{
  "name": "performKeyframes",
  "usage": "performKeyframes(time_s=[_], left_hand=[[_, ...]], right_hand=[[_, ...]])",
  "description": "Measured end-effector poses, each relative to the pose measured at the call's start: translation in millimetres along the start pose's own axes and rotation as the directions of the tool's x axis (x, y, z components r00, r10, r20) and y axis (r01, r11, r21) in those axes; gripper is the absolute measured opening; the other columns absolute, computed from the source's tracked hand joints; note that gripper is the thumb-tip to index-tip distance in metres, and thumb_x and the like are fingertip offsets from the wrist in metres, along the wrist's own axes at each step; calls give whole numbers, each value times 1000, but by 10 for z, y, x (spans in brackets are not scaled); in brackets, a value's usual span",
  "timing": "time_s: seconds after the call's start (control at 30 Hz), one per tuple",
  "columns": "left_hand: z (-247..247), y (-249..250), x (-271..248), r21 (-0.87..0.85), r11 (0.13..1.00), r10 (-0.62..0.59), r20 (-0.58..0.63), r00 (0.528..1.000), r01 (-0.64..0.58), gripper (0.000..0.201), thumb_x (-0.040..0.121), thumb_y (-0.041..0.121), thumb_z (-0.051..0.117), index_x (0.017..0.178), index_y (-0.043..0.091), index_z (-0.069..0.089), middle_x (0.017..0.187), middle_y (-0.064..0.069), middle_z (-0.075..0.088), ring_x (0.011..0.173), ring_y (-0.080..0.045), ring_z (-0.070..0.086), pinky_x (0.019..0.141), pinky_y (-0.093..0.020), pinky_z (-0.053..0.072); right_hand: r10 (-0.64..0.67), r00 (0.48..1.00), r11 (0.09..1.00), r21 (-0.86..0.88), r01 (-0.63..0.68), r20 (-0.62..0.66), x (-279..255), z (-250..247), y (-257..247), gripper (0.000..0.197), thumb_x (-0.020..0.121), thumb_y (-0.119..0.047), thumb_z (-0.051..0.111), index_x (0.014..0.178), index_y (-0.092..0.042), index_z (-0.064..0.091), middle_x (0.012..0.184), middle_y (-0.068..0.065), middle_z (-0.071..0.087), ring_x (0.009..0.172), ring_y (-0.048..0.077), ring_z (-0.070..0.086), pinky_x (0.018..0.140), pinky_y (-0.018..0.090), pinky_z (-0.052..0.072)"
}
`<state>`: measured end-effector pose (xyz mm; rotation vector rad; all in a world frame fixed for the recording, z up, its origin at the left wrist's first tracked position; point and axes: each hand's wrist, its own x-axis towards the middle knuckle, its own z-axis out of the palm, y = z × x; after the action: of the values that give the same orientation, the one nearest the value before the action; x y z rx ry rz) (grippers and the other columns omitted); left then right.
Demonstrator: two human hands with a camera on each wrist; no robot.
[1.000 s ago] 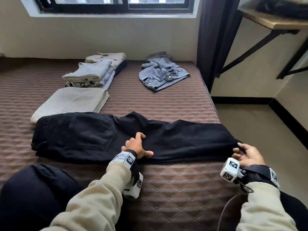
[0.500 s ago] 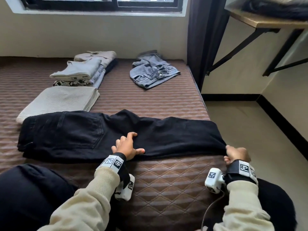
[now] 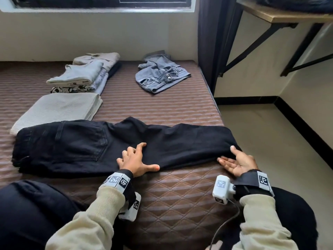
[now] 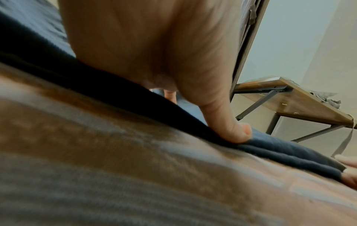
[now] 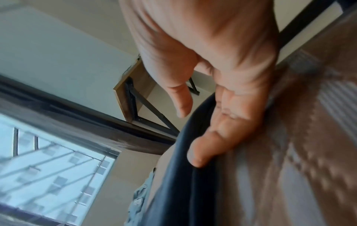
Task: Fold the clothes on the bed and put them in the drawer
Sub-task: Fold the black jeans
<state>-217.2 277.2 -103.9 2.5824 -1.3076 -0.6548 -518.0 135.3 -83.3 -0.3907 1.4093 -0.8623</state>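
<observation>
Left wrist view: left hand [image 4: 154,45] cut off at top, its fingers mostly hidden behind palm; bed [image 4: 115,168] blurred. Right wrist view: blurry, right hand [image 5: 222,68] cut off at top. Shelf [image 3: 288,13] cropped in head view.

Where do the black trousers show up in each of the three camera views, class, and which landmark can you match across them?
Head: the black trousers lie across the middle of the bed, left hand pressing on them.
Left wrist: a dark band runs diagonally under the thumb.
Right wrist: a dark strip at lower centre, beside the right hand.
Shared landmark: the wooden shelf on black brackets.
</observation>
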Motion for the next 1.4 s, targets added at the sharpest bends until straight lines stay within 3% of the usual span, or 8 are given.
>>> performKeyframes(time_s=[0.2,0.33,0.4,0.6,0.8,1.1,1.3,1.4], left_hand=[[-41,51,-14,22,1000,-7,36,999,7,102,63,73,70,145,56,12,129,-2,35,127,-26,28,104,-50,24],[-52,108,-48,57,998,-8,41,999,6,100,67,70,70,145,58,7,129,-4,33,126,-26,28,103,-50,25],[-44,145,-93,83,996,18,22,1000,-20,96,72,66,69,145,57,8,128,-3,32,123,-26,29,102,-49,27],[113,460,-241,91,955,282,-7,959,-281,65,86,23,65,143,42,37,127,3,40,122,-22,33,94,-42,33],[287,926,-338,127,916,383,11,924,-381,46,89,41,61,133,39,46,121,4,46,121,-22,37,93,-47,35],[184,1067,-260,-2,957,287,-106,952,-289,13,91,21,58,93,27,69,104,7,65,105,-21,57,87,-39,35],[210,1140,-249,-67,929,358,-92,929,-364,9,91,23,59,97,26,66,102,5,56,103,-22,56,86,-39,42],[241,1182,-232,-59,931,362,20,932,-360,30,85,32,69,113,30,60,110,5,52,110,-20,50,91,-46,42]], right_hand=[[-34,999,995,99,35,-4,98,95,100,22,93,-13,57,73,-9,50,70,9,51,30,7,46,34,12,36],[-164,975,970,156,187,-147,75,145,24,23,86,-5,53,65,-10,48,60,5,43,45,13,42,43,21,43],[-138,982,983,104,152,-131,25,116,43,21,88,-6,57,68,-7,51,58,8,49,48,17,49,46,28,52],[-185,978,978,-116,174,-95,-64,205,216,19,90,-3,60,73,1,53,38,5,57,30,7,53,32,15,41],[-205,968,974,67,217,-145,-179,314,251,21,89,-1,59,72,3,49,50,16,61,32,12,54,33,17,43],[-71,996,962,259,85,-61,-162,244,222,13,89,3,58,80,3,49,75,20,54,36,16,58,36,21,48],[12,999,987,159,-20,50,-236,309,202,13,88,-2,61,93,3,50,81,25,56,45,24,62,39,25,51],[87,985,985,135,-108,149,-199,378,273,17,87,-4,61,99,0,50,75,16,53,48,17,53,34,18,40]])
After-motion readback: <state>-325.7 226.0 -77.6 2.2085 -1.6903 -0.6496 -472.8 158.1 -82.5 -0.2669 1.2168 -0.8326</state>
